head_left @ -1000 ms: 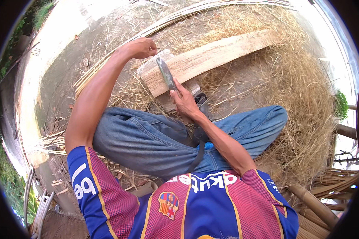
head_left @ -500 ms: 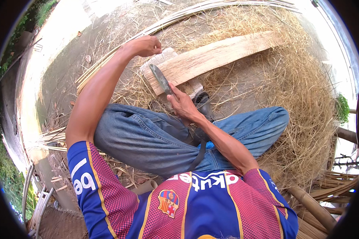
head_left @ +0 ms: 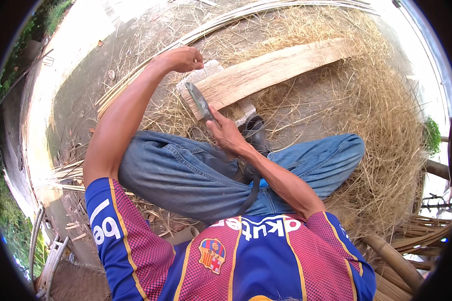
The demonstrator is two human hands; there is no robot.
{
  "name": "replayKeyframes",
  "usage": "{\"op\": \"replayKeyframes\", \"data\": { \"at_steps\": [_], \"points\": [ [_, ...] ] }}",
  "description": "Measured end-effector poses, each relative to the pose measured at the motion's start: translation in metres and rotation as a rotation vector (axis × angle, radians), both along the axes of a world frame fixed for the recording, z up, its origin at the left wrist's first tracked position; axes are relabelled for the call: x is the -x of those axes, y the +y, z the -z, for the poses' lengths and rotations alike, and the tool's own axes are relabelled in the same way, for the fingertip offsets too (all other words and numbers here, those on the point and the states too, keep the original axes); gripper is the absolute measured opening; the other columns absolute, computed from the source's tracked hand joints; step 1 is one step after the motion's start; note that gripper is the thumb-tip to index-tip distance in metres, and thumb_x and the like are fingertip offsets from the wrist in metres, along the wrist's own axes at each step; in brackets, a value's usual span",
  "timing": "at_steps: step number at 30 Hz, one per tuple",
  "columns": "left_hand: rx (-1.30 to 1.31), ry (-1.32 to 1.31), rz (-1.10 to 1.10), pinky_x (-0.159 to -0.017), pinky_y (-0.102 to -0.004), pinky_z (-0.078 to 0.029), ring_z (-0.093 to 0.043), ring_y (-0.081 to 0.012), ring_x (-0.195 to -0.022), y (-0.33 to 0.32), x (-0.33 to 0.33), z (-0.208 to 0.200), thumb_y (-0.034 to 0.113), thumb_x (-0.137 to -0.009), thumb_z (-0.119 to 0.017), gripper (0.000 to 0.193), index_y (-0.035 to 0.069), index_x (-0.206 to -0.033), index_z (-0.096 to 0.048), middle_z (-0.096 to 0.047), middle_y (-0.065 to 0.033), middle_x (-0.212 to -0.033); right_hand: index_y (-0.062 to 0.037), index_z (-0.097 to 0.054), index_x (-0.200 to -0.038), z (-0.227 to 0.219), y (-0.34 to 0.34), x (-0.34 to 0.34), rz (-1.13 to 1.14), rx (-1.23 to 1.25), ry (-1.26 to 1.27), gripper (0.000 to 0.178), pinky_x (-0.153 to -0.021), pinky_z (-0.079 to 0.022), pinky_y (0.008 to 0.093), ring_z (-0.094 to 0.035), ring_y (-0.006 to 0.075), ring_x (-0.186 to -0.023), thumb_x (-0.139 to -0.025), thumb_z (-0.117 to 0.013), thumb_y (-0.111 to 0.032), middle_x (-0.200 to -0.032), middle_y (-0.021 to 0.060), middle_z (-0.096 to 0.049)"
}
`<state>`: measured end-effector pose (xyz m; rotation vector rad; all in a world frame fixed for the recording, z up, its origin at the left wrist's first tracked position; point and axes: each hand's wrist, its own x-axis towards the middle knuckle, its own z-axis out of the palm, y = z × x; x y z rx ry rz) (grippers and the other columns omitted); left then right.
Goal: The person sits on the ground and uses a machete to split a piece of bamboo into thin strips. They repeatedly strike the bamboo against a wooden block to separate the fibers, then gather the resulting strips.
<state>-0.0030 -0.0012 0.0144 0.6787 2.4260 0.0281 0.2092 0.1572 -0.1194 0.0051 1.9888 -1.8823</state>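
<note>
My right hand (head_left: 226, 132) is closed round the handle of a knife (head_left: 199, 100). Its broad dark blade points away from me and a little to the left, over the near left end of a wooden board (head_left: 266, 74). My left hand (head_left: 187, 58) is stretched out beyond that end, fingers curled in. Whatever it pinches, if anything, is too thin or hidden to make out. The board's left end rests on a pale block (head_left: 212, 68), which shows past both of its long edges.
Thin straw-like shavings (head_left: 376, 115) lie thickly to the right and around the board. Long pale strips (head_left: 226, 26) curve across the ground beyond it. My crossed legs (head_left: 176, 165) are close below the knife. At lower right, a bamboo pole (head_left: 394, 261) lies beside bundled strips (head_left: 429, 236).
My right hand has shifted the knife slightly left and toward me, its blade now a bit more upright. My left hand has barely moved.
</note>
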Motion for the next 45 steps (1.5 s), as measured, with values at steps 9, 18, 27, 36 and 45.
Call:
{"op": "replayKeyframes", "data": {
  "at_steps": [9, 18, 27, 36, 45],
  "points": [
    [0.008, 0.007, -0.007, -0.095, -0.0436, -0.052, -0.066, -0.0277, -0.106, -0.001, 0.000, 0.001, 0.040, -0.101, -0.055, 0.040, 0.009, -0.122, -0.069, -0.069, -0.0132, -0.118, -0.0224, -0.026, -0.159, 0.001, -0.009, -0.018, -0.086, 0.030, -0.034, 0.064, -0.047, -0.048, 0.0302, -0.052, 0.0111, -0.053, -0.101, -0.054, -0.024, -0.068, 0.0034, -0.054],
    [-0.059, 0.053, -0.029, -0.092, -0.0442, -0.053, -0.068, -0.0256, -0.099, -0.009, 0.000, 0.000, 0.037, -0.101, -0.056, 0.039, 0.007, -0.122, -0.069, -0.072, -0.0137, -0.113, -0.0198, -0.024, -0.159, 0.007, 0.046, 0.025, 0.381, 0.094, -0.106, 0.064, -0.044, -0.048, 0.0263, -0.053, 0.0098, -0.051, -0.103, -0.053, -0.026, -0.072, 0.0023, -0.055],
    [-0.012, 0.006, -0.022, -0.097, -0.0465, -0.051, -0.065, -0.0257, -0.110, 0.001, 0.002, -0.001, 0.040, -0.102, -0.053, 0.041, 0.008, -0.123, -0.067, -0.068, -0.0131, -0.123, -0.0186, -0.020, -0.160, 0.014, 0.061, 0.029, -0.013, -0.063, 0.002, 0.066, -0.044, -0.048, 0.0272, -0.052, 0.0104, -0.051, -0.103, -0.053, -0.029, -0.072, 0.0023, -0.053],
    [0.047, -0.028, -0.029, -0.098, -0.0467, -0.051, -0.066, -0.0260, -0.108, -0.006, 0.003, 0.001, 0.041, -0.101, -0.053, 0.042, 0.008, -0.124, -0.067, -0.067, -0.0128, -0.124, -0.0148, -0.027, -0.158, 0.011, 0.032, 0.010, -0.018, 0.017, -0.006, 0.064, -0.045, -0.047, 0.0291, -0.051, 0.0106, -0.050, -0.102, -0.054, -0.026, -0.069, 0.0029, -0.054],
    [-0.026, -0.007, 0.023, -0.095, -0.0434, -0.052, -0.067, -0.0265, -0.105, 0.003, -0.003, 0.000, 0.036, -0.101, -0.055, 0.039, 0.006, -0.123, -0.067, -0.070, -0.0141, -0.120, -0.0164, -0.026, -0.159, 0.000, 0.018, -0.001, 0.036, 0.037, -0.062, 0.063, -0.044, -0.046, 0.0278, -0.050, 0.0094, -0.051, -0.102, -0.053, -0.024, -0.069, 0.0012, -0.051]
  ]
}}
